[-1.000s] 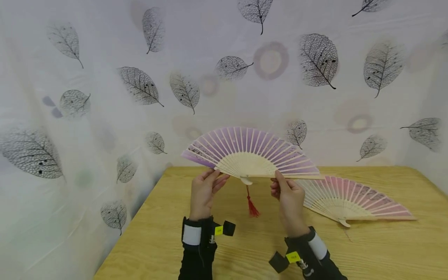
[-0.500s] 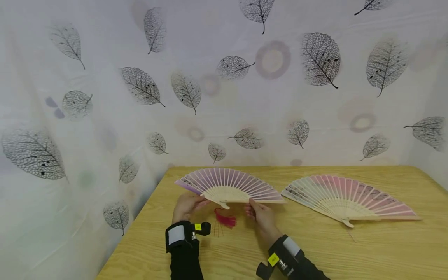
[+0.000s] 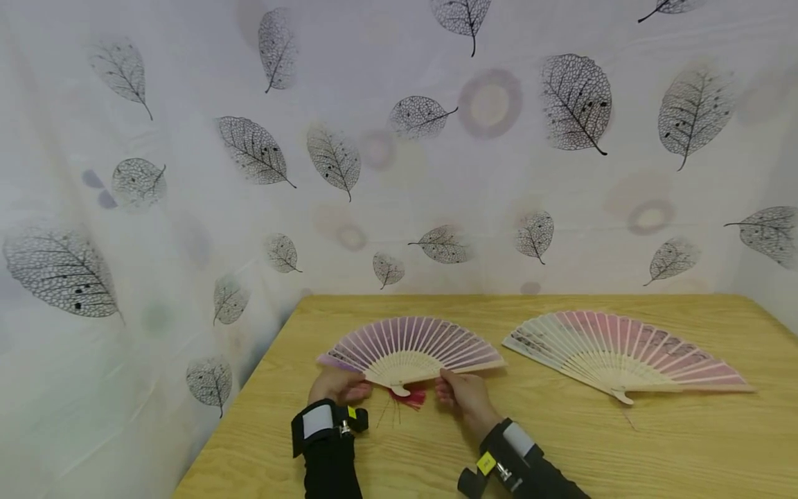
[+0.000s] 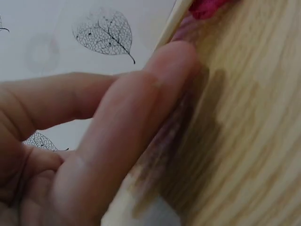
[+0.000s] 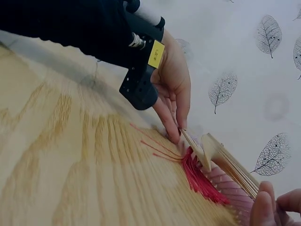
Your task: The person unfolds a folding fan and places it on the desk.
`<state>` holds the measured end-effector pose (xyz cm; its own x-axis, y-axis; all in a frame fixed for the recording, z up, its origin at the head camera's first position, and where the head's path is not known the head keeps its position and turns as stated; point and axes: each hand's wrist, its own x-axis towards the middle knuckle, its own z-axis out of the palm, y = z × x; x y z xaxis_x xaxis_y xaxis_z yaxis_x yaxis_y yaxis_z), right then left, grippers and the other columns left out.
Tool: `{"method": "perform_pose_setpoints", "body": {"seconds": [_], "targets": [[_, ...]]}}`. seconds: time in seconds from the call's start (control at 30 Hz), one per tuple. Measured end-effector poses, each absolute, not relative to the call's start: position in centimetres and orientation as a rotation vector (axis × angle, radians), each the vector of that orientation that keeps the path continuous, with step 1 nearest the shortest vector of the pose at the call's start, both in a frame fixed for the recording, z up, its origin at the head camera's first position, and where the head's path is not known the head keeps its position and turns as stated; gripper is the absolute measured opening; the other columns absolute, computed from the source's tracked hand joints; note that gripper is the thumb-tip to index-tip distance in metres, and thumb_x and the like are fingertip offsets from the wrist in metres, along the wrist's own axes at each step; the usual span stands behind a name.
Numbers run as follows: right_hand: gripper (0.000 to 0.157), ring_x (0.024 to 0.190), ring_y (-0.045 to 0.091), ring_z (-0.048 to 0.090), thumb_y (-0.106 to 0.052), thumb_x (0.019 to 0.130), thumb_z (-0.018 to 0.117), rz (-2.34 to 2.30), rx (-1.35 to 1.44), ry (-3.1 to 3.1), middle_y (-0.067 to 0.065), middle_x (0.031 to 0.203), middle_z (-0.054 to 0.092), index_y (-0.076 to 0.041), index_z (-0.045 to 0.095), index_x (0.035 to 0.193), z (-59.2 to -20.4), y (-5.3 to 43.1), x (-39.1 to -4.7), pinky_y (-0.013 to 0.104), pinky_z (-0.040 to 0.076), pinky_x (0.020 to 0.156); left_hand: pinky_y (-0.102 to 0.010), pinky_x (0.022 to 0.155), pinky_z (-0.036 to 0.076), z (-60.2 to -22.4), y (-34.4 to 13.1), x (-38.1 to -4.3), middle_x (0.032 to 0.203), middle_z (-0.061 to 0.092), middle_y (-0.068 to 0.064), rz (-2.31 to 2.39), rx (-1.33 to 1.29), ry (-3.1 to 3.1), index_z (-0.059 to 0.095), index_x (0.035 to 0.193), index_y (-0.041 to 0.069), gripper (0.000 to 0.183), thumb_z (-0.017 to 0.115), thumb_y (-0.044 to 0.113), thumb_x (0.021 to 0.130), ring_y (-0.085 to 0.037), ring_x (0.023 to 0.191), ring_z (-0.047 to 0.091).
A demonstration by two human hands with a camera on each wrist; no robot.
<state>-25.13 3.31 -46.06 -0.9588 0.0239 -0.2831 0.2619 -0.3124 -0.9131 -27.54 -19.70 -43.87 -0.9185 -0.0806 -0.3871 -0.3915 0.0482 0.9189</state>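
A spread purple folding fan (image 3: 413,343) with pale ribs lies low over the wooden table, its arc toward the back. My left hand (image 3: 339,386) pinches its left end stick between thumb and fingers; in the left wrist view the thumb (image 4: 117,122) covers much of the grip. On the other side, my right hand (image 3: 472,400) pinches the front right stick, thumb on top. From the pivot hangs a red tassel (image 5: 200,181), partly under the fan and touching the tabletop in the right wrist view. Whether the whole fan touches the table I cannot tell.
A second spread fan (image 3: 623,353), pink and pale green, lies on the table (image 3: 580,450) to the right, close to the purple one's right tip. Behind the table hangs a white curtain (image 3: 386,194) printed with dark leaves.
Both hands have lowered the purple fan from in front of the curtain to the table and shifted it left, uncovering the pink fan. Lately it tilts flatter, its tassel now mostly beneath it.
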Motion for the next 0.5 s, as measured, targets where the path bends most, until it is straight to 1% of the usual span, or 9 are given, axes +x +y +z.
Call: {"method": "perform_pose_setpoints", "body": {"seconds": [0.1, 0.17, 0.23, 0.3, 0.33, 0.4, 0.5], "targets": [[0.024, 0.047, 0.005, 0.048, -0.013, 0.085, 0.053, -2.337, 0.382, 1.835, -0.004, 0.05, 0.052, 0.007, 0.06, 0.075, -45.9, 3.4, -25.1, 0.014, 0.042, 0.039, -0.022, 0.051, 0.053, -43.4, -19.9, -27.2, 0.058, 0.061, -0.007, 1.836, -0.474, 2.192, 0.056, 0.089, -0.013, 0.016, 0.054, 0.001, 0.082, -0.018, 0.057, 0.06], [0.024, 0.045, 0.004, 0.046, -0.014, 0.084, 0.053, -2.296, 0.368, 1.901, -0.005, 0.049, 0.051, 0.004, 0.061, 0.071, -45.3, 3.6, -25.1, 0.014, 0.04, 0.038, -0.022, 0.049, 0.053, -42.7, -20.0, -27.0, 0.058, 0.061, -0.007, 1.769, -0.432, 2.286, 0.058, 0.087, -0.013, 0.018, 0.055, 0.005, 0.082, -0.017, 0.055, 0.06], [0.025, 0.046, 0.006, 0.047, -0.016, 0.085, 0.053, -2.255, 0.305, 1.997, -0.005, 0.05, 0.052, 0.002, 0.062, 0.071, -44.0, 4.1, -25.1, 0.016, 0.042, 0.04, -0.024, 0.05, 0.054, -41.4, -19.9, -26.8, 0.059, 0.063, -0.009, 1.726, -0.388, 2.391, 0.059, 0.086, -0.012, 0.021, 0.055, 0.008, 0.083, -0.017, 0.054, 0.06], [0.027, 0.05, 0.009, 0.052, -0.019, 0.086, 0.054, -2.187, 0.178, 2.163, -0.001, 0.054, 0.056, 0.002, 0.063, 0.073, -42.1, 5.0, -25.1, 0.02, 0.047, 0.046, -0.028, 0.052, 0.055, -39.8, -19.3, -26.6, 0.066, 0.065, -0.012, 1.665, -0.314, 2.552, 0.061, 0.09, -0.011, 0.026, 0.055, 0.013, 0.084, -0.017, 0.055, 0.061], [0.026, 0.054, 0.012, 0.054, -0.021, 0.086, 0.054, -2.123, 0.086, 2.297, 0.001, 0.058, 0.059, 0.001, 0.064, 0.076, -41.1, 5.6, -25.0, 0.023, 0.049, 0.049, -0.028, 0.054, 0.055, -38.9, -18.8, -26.5, 0.069, 0.066, -0.012, 1.636, -0.269, 2.643, 0.062, 0.093, -0.009, 0.028, 0.055, 0.016, 0.085, -0.016, 0.056, 0.061], [0.031, 0.065, 0.016, 0.058, -0.029, 0.087, 0.054, -1.909, -0.109, 2.629, 0.005, 0.071, 0.064, 0.0, 0.065, 0.087, -39.1, 7.1, -24.6, 0.03, 0.052, 0.058, -0.031, 0.058, 0.056, -37.2, -17.4, -26.2, 0.077, 0.068, -0.014, 1.595, -0.167, 2.828, 0.063, 0.097, -0.005, 0.03, 0.055, 0.021, 0.086, -0.015, 0.061, 0.061], [0.045, 0.088, 0.028, 0.058, -0.04, 0.087, 0.051, -1.437, -0.323, 3.095, 0.016, 0.097, 0.065, -0.002, 0.06, 0.108, -36.5, 9.6, -23.9, 0.043, 0.05, 0.076, -0.033, 0.064, 0.055, -35.1, -14.8, -25.8, 0.087, 0.069, -0.011, 1.555, 0.019, 3.096, 0.064, 0.101, 0.003, 0.03, 0.056, 0.028, 0.085, -0.015, 0.072, 0.062]]}}
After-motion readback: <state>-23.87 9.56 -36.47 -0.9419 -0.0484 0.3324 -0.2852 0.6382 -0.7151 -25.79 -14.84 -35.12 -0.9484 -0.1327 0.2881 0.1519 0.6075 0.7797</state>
